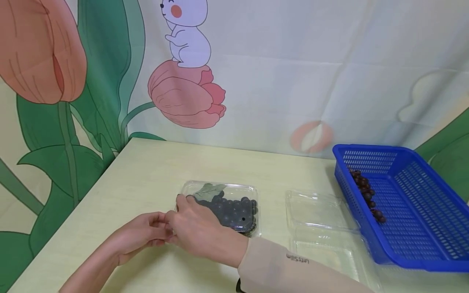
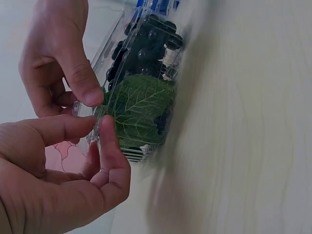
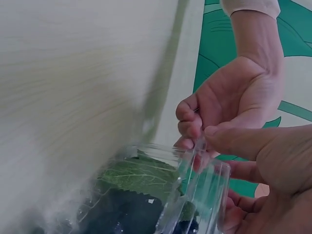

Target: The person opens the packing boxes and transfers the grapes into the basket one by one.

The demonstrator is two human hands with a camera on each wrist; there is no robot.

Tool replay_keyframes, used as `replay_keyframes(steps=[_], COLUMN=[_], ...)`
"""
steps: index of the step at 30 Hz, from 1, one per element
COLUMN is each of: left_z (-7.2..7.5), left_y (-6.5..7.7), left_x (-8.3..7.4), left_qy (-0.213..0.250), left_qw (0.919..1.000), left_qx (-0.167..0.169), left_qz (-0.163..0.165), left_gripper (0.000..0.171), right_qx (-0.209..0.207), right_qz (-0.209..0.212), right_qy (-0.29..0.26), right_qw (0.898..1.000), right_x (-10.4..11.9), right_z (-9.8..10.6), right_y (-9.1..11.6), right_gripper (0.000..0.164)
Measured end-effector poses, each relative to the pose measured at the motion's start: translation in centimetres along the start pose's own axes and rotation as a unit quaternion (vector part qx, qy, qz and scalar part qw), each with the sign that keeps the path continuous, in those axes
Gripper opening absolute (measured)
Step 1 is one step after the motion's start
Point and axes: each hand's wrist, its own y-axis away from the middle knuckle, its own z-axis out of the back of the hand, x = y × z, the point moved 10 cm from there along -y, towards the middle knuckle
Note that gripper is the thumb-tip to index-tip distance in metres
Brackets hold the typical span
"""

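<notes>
A clear plastic clamshell box of dark grapes lies on the table, its lid down over them. Inside, a green leaf covers the grapes at the left end. My left hand pinches the box's rim at that end between thumb and fingertips. Close beside it, my right hand grips the same edge, thumb on the lid side and fingers curled round the rim. The right wrist view shows both hands meeting at the rim, with the box below.
To the right lies an open clear clamshell box. Beyond it a blue plastic basket holds a bunch of dark red grapes along its left side. The pale table meets a printed cloth backdrop.
</notes>
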Motion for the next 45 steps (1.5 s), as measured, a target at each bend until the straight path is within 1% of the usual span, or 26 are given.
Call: replay_keyframes(steps=[3, 7, 12, 19, 23, 27, 32, 37, 42, 45], left_z=[0.0, -0.1, 0.0, 0.2, 0.4, 0.3, 0.3, 0.4, 0.3, 0.3], left_y=[0.0, 0.1, 0.2, 0.1, 0.4, 0.5, 0.3, 0.2, 0.2, 0.2], left_x=[0.0, 0.1, 0.2, 0.4, 0.5, 0.6, 0.7, 0.9, 0.9, 0.9], left_qy=[0.008, 0.017, 0.033, 0.053, 0.077, 0.092, 0.087, 0.086, 0.083, 0.083], left_qw=[0.9999, 0.9994, 0.9981, 0.9973, 0.9952, 0.9932, 0.9939, 0.9947, 0.9952, 0.9952], left_qx=[0.013, 0.030, 0.050, 0.050, 0.059, 0.070, 0.066, 0.055, 0.052, 0.052], left_qz=[-0.004, -0.008, -0.014, -0.013, -0.016, -0.013, -0.014, -0.004, 0.000, -0.002], left_gripper=[0.034, 0.042, 0.047, 0.044, 0.044, 0.047, 0.050, 0.042, 0.034, 0.034], right_qx=[0.016, 0.028, 0.029, 0.034, 0.021, 0.010, 0.001, -0.009, -0.049, -0.069], right_qz=[-0.009, -0.019, -0.022, -0.025, -0.019, -0.022, -0.028, -0.024, -0.004, 0.006], right_qy=[-0.001, 0.006, 0.005, 0.012, 0.024, 0.017, 0.016, 0.019, 0.040, 0.050], right_qw=[1.000, 0.999, 0.999, 0.999, 0.999, 1.000, 0.999, 0.999, 0.998, 0.996], right_x=[-0.2, -0.6, -0.7, -0.4, -0.2, 0.0, 0.1, 0.2, 0.5, 0.6], right_z=[-0.5, -1.1, -1.4, -1.6, -1.5, -1.5, -1.4, -1.3, -0.8, -0.6], right_y=[-0.2, -0.5, -0.7, -0.7, -0.7, -0.6, -0.5, -0.4, -0.1, 0.0], right_gripper=[0.035, 0.043, 0.043, 0.037, 0.035, 0.034, 0.029, 0.025, 0.021, 0.022])
